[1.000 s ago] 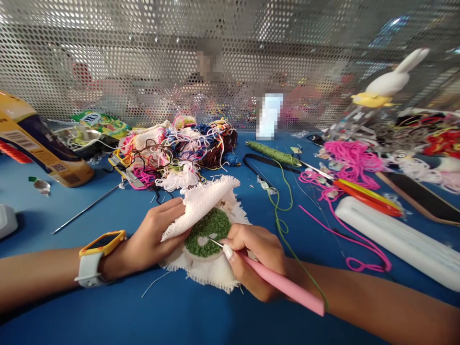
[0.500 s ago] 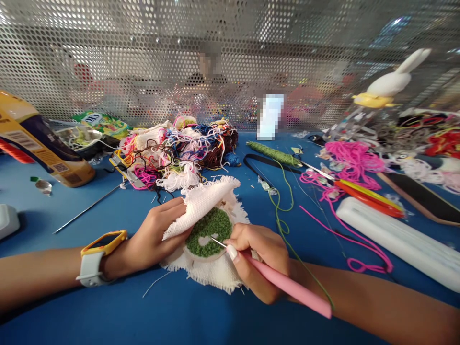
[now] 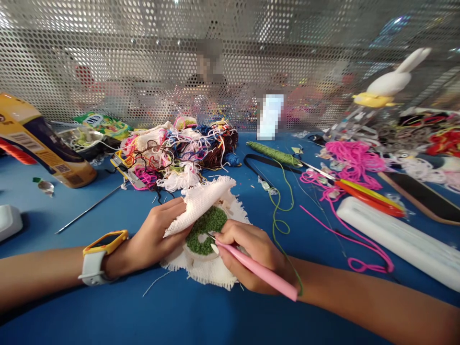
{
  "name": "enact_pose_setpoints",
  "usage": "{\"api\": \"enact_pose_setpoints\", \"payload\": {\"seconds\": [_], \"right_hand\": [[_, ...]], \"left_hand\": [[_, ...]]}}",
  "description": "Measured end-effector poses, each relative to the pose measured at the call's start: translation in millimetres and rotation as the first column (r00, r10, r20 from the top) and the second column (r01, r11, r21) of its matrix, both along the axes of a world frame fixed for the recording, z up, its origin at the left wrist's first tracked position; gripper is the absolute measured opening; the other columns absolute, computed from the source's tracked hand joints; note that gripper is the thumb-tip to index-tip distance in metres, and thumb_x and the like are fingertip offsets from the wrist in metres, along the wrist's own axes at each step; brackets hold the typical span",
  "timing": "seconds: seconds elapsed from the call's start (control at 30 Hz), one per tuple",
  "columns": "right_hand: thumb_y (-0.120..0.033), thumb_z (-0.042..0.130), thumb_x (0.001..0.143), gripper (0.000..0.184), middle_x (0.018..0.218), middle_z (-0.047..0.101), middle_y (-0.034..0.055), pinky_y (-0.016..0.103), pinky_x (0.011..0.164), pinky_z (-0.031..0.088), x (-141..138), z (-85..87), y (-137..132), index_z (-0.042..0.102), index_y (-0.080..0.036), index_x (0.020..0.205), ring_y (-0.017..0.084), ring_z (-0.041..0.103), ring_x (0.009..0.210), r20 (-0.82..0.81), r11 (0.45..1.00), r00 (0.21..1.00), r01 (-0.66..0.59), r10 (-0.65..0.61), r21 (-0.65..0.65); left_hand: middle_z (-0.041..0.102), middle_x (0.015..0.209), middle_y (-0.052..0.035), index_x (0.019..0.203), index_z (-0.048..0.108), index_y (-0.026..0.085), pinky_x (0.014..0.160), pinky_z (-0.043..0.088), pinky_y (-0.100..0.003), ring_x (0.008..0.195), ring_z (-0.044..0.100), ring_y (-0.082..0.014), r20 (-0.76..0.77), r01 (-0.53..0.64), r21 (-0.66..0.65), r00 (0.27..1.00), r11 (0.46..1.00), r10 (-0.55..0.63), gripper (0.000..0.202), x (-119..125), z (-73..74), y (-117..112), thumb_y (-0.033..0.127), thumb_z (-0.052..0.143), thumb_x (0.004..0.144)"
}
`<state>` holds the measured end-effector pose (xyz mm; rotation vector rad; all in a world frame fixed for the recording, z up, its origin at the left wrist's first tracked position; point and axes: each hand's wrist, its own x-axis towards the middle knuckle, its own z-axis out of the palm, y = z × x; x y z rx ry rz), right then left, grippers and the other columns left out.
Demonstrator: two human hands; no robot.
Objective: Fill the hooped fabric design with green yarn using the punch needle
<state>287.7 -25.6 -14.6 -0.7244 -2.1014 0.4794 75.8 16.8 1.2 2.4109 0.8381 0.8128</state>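
1. Fingers (image 3: 233, 230) of the right hand (image 3: 257, 245): closed round a pink punch needle (image 3: 269, 278), pen-style, index on top, thumb below, near the metal end.
2. Left hand (image 3: 161, 232): flat-ish at the left side of the cloth (image 3: 212, 275), fingertips hidden under the folded flap (image 3: 199, 203). Can't tell if they pinch or just steady it.
3. Workpiece location: on the blue table (image 3: 118, 311), between the 2 hands, nearest edge toward the wearer.
4. Step in hand, my read: filling in green loops. Needle points at the bare patch (image 3: 203, 237), a small pale gap in the green pile (image 3: 206, 223). Penetration not visible.
5. Next move calls for, I'd say: cloth held firm, tip placed in the gap, and slack on the green yarn (image 3: 293, 197). Snag risk where it crosses the right forearm.
6. Feed: strand runs from a spindle-shaped green bundle (image 3: 275, 153) to near the handle's butt. Threading not visible.
7. Materials: cloth is off-white, coarse open weave, frayed all along the visible edge. Pile is dense, nubbly, roundish, with a pale raised rim (image 3: 201, 257) below it, hoop-like. Handle smooth, slim, cylindrical.
8. Around: tangled multicolour yarn heap (image 3: 179, 148) behind the flap; loose pink yarn (image 3: 355, 153) at right; thin straight metal rod (image 3: 89, 211) at left; perforated metal panel (image 3: 143, 72) at back.
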Motion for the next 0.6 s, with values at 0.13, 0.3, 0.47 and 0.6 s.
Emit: {"api": "enact_pose_setpoints", "payload": {"seconds": [0.13,0.3,0.47,0.6], "right_hand": [[-0.012,0.050,0.085,0.007,0.073,0.055,0.0048,0.024,0.060,0.046,-2.5,-6.4,4.3,0.051,-0.016,0.080,0.013,0.053,0.064,0.043,1.000,0.999,-0.001,0.000,0.015],[-0.008,0.049,0.083,0.010,0.068,0.052,0.0026,0.024,0.057,0.045,-4.8,-5.4,2.9,0.049,-0.017,0.077,0.013,0.050,0.061,0.007,0.996,1.000,0.018,-0.019,0.088],[-0.005,0.046,0.073,0.016,0.061,0.040,-0.0030,0.023,0.047,0.033,-0.3,-4.2,-2.2,0.041,-0.020,0.074,0.010,0.037,0.050,-0.110,0.988,0.994,0.039,-0.022,0.148],[-0.004,0.048,0.069,0.018,0.061,0.038,-0.0036,0.023,0.047,0.027,3.8,-10.1,-2.1,0.041,-0.019,0.074,0.009,0.034,0.049,-0.148,0.992,0.988,0.054,-0.036,0.113]], "left_hand": [[0.048,0.071,0.0010,0.070,0.041,0.017,0.057,0.035,-0.021,0.062,0.039,-0.0103,-0.003,0.029,0.042,1.000,0.999,-0.029,0.019,-0.5,1.7,-3.0,0.010,0.043,0.087],[0.049,0.074,-0.0002,0.073,0.042,0.017,0.059,0.036,-0.021,0.065,0.041,-0.0109,-0.016,0.037,0.054,0.999,0.998,-0.037,0.016,-1.6,0.0,-4.0,0.011,0.045,0.087],[0.053,0.079,-0.0024,0.075,0.047,0.015,0.063,0.038,-0.022,0.069,0.044,-0.0118,-0.034,0.021,-0.015,0.999,1.000,-0.021,0.015,-1.3,-2.0,-2.8,0.016,0.043,0.089],[0.054,0.079,-0.0023,0.078,0.050,0.014,0.062,0.039,-0.022,0.067,0.044,-0.0116,-0.026,-0.009,-0.058,1.000,0.998,0.007,0.015,0.1,-1.7,-2.0,0.018,0.043,0.090]]}}
